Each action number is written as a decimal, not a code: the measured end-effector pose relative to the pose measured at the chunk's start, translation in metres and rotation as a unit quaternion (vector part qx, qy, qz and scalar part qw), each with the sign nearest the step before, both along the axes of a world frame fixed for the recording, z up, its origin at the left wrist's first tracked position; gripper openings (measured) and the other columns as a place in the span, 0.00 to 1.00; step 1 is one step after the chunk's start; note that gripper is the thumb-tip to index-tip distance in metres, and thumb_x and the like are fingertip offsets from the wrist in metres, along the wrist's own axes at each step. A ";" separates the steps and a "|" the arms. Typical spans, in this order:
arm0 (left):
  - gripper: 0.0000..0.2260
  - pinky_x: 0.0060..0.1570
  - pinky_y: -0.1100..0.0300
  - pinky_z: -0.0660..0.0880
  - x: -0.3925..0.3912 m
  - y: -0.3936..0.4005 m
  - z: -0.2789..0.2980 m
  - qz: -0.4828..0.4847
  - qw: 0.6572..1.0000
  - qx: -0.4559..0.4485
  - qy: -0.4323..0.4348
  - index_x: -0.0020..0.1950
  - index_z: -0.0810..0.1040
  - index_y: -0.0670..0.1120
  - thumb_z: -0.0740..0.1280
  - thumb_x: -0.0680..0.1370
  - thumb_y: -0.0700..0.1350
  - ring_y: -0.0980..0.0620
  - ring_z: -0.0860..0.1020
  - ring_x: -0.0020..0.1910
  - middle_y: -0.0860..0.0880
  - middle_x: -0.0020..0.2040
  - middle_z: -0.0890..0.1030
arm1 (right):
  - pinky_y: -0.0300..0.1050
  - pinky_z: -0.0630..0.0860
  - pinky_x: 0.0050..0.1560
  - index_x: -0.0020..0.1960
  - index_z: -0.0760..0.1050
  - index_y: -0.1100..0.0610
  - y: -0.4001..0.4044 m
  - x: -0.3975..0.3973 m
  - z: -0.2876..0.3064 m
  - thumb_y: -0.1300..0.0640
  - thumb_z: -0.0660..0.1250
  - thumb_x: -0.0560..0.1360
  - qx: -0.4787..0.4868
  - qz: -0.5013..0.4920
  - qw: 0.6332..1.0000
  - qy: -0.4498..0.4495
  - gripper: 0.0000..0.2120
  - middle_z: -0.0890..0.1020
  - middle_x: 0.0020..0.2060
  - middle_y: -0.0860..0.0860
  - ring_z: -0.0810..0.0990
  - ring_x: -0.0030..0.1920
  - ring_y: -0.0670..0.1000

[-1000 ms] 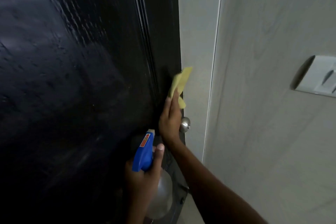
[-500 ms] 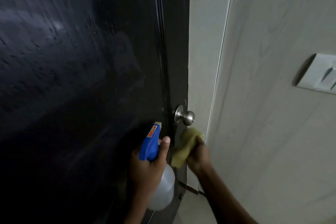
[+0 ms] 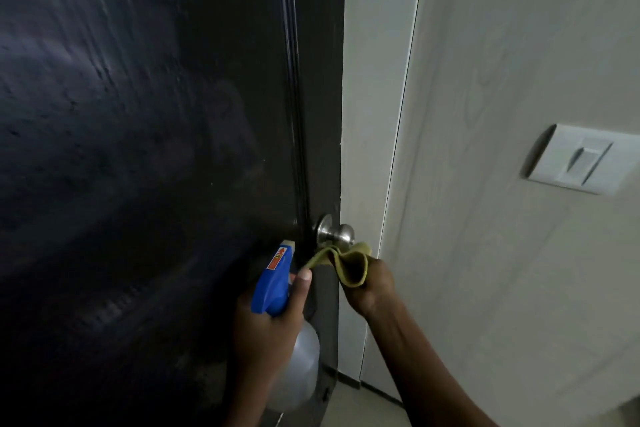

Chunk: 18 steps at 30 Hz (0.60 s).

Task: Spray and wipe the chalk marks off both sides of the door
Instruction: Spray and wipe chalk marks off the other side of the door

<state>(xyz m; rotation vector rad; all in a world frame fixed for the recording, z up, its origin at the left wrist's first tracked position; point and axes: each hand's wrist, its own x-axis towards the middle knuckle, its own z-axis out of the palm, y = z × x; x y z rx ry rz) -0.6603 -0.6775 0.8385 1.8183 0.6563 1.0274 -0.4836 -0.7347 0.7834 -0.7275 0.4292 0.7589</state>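
Here, nearest us, our left hand [image 3: 266,329] is wrapped round the spray bottle [image 3: 298,371], thumb up by its blue trigger head [image 3: 272,282]. Just right, our right hand [image 3: 372,284] pinches a yellow cloth [image 3: 348,263], bunched just under the metal knob [image 3: 337,232]. Beyond stands the dark door [image 3: 156,149], streaked and wet-looking. We judge the cloth soft and limp, best balled in the palm; the bottle looks light, possibly slick.

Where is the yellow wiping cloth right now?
Head view, lower centre: the yellow wiping cloth is bunched in the right hand, just below the silver round doorknob.
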 end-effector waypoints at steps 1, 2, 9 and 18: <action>0.16 0.30 0.71 0.73 0.000 0.001 0.000 -0.003 1.000 0.004 -0.004 0.31 0.76 0.46 0.74 0.73 0.53 0.55 0.79 0.26 0.47 0.26 0.79 | 0.52 0.83 0.30 0.57 0.76 0.69 0.006 0.011 0.002 0.66 0.57 0.80 -0.022 -0.006 1.000 0.006 0.12 0.82 0.43 0.64 0.82 0.39 0.60; 0.17 0.29 0.70 0.73 0.001 0.001 -0.001 -0.006 1.000 0.009 -0.010 0.31 0.76 0.48 0.75 0.73 0.55 0.56 0.78 0.25 0.48 0.26 0.79 | 0.55 0.82 0.29 0.63 0.74 0.68 0.012 0.020 0.006 0.64 0.56 0.81 -0.042 0.002 0.999 0.008 0.14 0.80 0.48 0.65 0.81 0.42 0.61; 0.20 0.31 0.51 0.79 -0.003 0.003 0.000 -0.006 0.999 -0.025 -0.035 0.36 0.78 0.49 0.68 0.68 0.66 0.53 0.79 0.26 0.47 0.26 0.78 | 0.64 0.80 0.51 0.62 0.75 0.67 0.030 0.013 0.002 0.64 0.59 0.81 -0.083 0.001 0.992 -0.091 0.13 0.81 0.49 0.64 0.82 0.46 0.63; 0.20 0.34 0.56 0.79 0.001 0.005 -0.001 -0.008 0.998 0.028 -0.060 0.36 0.78 0.48 0.68 0.71 0.64 0.54 0.79 0.27 0.50 0.26 0.78 | 0.54 0.77 0.59 0.65 0.77 0.62 0.036 0.031 -0.007 0.63 0.61 0.76 -0.448 -0.018 0.508 -0.736 0.18 0.82 0.57 0.61 0.80 0.58 0.61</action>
